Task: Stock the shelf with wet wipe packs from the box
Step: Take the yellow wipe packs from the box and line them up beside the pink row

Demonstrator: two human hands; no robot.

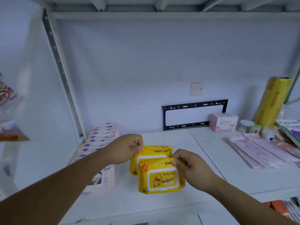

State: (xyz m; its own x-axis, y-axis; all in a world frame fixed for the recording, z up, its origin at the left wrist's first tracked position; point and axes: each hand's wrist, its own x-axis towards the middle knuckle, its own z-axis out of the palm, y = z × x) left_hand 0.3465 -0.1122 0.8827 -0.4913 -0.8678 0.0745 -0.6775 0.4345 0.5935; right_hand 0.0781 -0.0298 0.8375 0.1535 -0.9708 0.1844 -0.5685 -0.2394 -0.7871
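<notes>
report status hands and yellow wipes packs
Left hand pinches rear baby wipes pack. Right hand pinches front baby wipes pack. Both standing on shelf, nothing blocking.

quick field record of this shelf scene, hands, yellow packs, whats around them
left hand: pinches top edge of rear yellow pack
right hand: pinches top edge of front yellow pack
pack pose: both upright on the white shelf, front one overlapping the rear
left of them: row of pink wipe packs
right end: pink tissue box, yellow film roll, flat pink packets
back wall: black bracket
</notes>
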